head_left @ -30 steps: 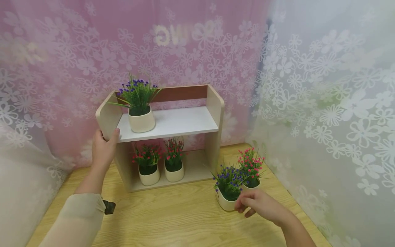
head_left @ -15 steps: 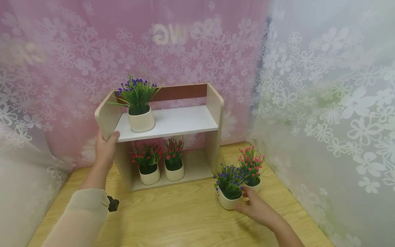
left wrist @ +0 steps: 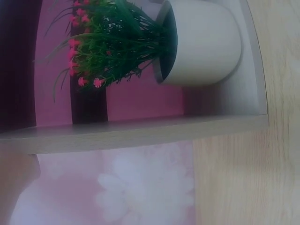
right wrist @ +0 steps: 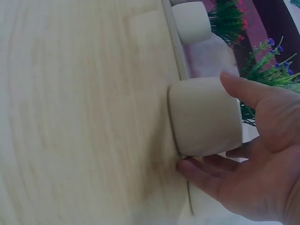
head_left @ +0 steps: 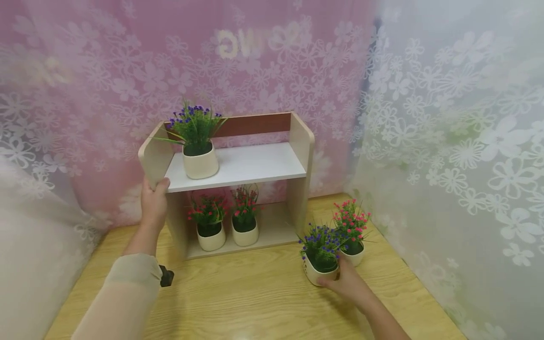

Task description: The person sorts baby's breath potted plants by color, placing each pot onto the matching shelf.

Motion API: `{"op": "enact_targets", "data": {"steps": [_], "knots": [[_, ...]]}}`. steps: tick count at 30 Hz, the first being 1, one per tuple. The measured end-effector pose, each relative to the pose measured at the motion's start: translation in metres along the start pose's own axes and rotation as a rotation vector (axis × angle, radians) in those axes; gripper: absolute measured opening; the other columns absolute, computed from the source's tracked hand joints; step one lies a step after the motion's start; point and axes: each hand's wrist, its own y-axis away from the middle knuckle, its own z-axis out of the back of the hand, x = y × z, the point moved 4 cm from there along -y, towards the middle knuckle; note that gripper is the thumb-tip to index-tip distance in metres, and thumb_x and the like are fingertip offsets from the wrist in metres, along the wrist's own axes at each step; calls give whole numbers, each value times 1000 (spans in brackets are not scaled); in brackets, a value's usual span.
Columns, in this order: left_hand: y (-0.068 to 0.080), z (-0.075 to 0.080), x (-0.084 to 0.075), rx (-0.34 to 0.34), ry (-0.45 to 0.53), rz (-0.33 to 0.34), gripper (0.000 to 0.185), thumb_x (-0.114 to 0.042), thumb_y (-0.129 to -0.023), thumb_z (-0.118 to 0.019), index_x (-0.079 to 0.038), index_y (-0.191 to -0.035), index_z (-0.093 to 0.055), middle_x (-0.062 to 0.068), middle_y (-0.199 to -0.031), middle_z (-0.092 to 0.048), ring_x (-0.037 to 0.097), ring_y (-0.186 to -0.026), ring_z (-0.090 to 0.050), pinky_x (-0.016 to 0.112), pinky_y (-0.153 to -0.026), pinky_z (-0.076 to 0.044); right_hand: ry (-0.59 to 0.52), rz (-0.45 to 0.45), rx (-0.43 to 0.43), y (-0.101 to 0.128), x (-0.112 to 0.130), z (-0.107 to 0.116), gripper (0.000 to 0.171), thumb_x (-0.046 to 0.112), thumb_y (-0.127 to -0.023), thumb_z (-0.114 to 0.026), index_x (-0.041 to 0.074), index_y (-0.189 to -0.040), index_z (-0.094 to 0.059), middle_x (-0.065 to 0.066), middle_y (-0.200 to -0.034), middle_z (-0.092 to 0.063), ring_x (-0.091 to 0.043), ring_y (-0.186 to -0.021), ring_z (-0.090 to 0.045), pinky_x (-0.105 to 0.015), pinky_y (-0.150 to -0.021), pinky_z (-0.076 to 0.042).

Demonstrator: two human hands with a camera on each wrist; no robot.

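A small wooden shelf (head_left: 238, 166) stands on the table against the pink curtain. My left hand (head_left: 155, 191) grips the front edge of its left side panel (head_left: 149, 156). A cream pot with purple flowers (head_left: 320, 257) sits on the table right of the shelf. My right hand (head_left: 336, 279) holds it from the near side. In the right wrist view the thumb (right wrist: 243, 91) lies on one side of that pot (right wrist: 204, 115) and the fingers (right wrist: 206, 173) wrap the other. A pot with pink flowers (head_left: 352, 238) stands just behind it.
Another purple-flowered pot (head_left: 199, 151) is on the top board at the left. Two pink-flowered pots (head_left: 211, 226) (head_left: 244, 222) stand on the lower board, one of them (left wrist: 201, 42) also in the left wrist view. Flowered curtains close in behind and on the right. A wooden table (head_left: 255, 297).
My right hand has dropped from above the purple-flowered pot to its near side and closed round it. My left hand stays on the shelf's side panel.
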Motion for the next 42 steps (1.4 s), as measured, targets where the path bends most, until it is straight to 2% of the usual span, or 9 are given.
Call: {"op": "enact_targets", "data": {"steps": [2,5,9,17,25,32,35,38,42], "knots": [[1,0,0,-3,-9,0,51,-17,-108,-54,-17,-158,-44,-13,-132,-53,7,-131,-44,29,-124,-31,19,8,-22,-2,-1,-2,119,40,-91,-88,-14,-166,-13,-43,-169,-26,-62,-143,-50,-67,-115,-50],[1,0,0,-1,-6,-4,53,-17,-108,-54,-16,-160,-41,-12,-135,-52,8,-134,-43,30,-127,-30,34,12,-53,-5,-2,-4,115,41,-92,-88,-11,-166,-18,-41,-169,-31,-60,-148,-45,-69,-119,-45],[-1,0,0,-1,6,-13,52,-17,-108,-54,-16,-159,-43,-13,-133,-53,8,-131,-45,30,-124,-32,38,-22,-60,-7,-2,-7,116,44,-94,-85,-11,-167,-14,-41,-170,-27,-60,-150,-43,-70,-121,-42],[-2,0,4,-12,1,-27,47,-17,-107,-54,-15,-153,-47,-12,-126,-54,6,-123,-46,30,-120,-33,4,-52,-55,-7,-2,-12,116,46,-98,-80,-9,-169,-7,-39,-173,-21,-59,-146,-49,-64,-116,-51],[-3,0,5,3,-6,-11,52,-18,-108,-53,-15,-159,-43,-13,-132,-51,8,-135,-43,34,-128,-30,-101,-27,-63,-4,3,-13,113,41,-98,-81,-5,-171,-8,-37,-173,-26,-54,-147,-53,-51,-105,-62],[-3,0,6,23,-20,-3,53,-21,-109,-51,-16,-161,-41,-12,-138,-51,10,-142,-41,36,-129,-29,-122,24,-87,-1,24,-6,113,43,-98,-80,-6,-171,-8,-38,-171,-30,-55,-150,-48,-51,-108,-60],[-3,0,6,21,-20,-7,52,-21,-109,-51,-18,-160,-42,-11,-139,-51,11,-142,-41,36,-129,-29,-147,51,-92,1,38,-3,112,42,-98,-81,-3,-172,-10,-32,-171,-36,-50,-155,-45,-50,-113,-57],[-1,1,5,16,-23,-8,50,-22,-109,-52,-20,-158,-44,-11,-140,-51,10,-142,-40,36,-129,-28,-170,73,-91,4,52,0,112,41,-98,-82,-2,-172,-10,-28,-173,-35,-46,-159,-41,-49,-116,-55],[0,1,5,8,-35,-7,50,-23,-109,-52,-23,-158,-46,-11,-140,-52,10,-141,-41,36,-129,-29,-171,81,-93,11,73,4,112,43,-97,-82,0,-173,-11,-29,-174,-31,-49,-154,-47,-49,-112,-58]]}}
